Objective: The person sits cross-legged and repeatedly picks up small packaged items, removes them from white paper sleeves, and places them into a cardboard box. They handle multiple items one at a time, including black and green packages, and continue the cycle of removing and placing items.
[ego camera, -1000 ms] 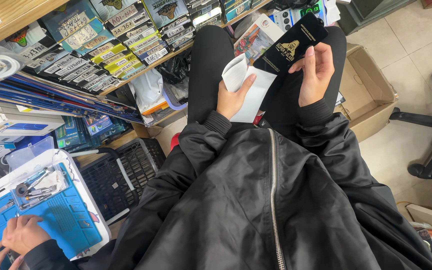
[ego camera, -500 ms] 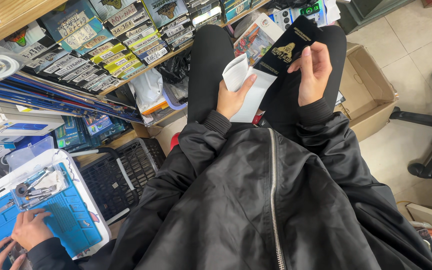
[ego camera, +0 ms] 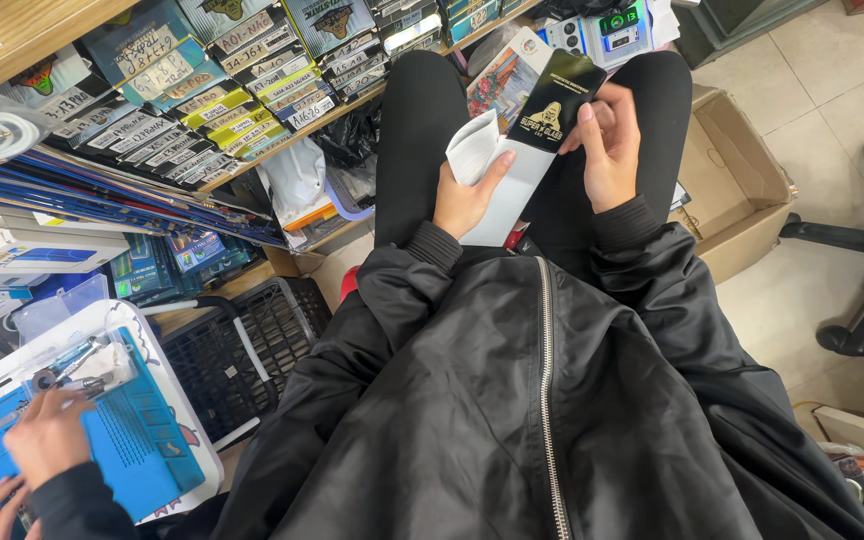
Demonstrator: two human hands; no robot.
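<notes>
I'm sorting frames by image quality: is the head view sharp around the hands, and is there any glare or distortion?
Head view: evenly lit and sharp on the left hand with its white sleeve and the right hand with its black packet; faint sheen on the packet; soft shadows on the jacket; wide-angle bending at the edges.

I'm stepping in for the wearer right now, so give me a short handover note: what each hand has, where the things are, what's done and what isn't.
Left hand: holds a white sleeve over the lap, thumb on a folded white paper at its top.
Right hand: grips a black packet with a gold emblem, which sits at the sleeve's upper end.
Done: the packet stands mostly clear of the sleeve.
Left: its lower end is at the sleeve's mouth; whether it is free cannot be told.
Nearby: open cardboard box on the floor to the right; another person's hand on a blue mat, lower left.
</notes>
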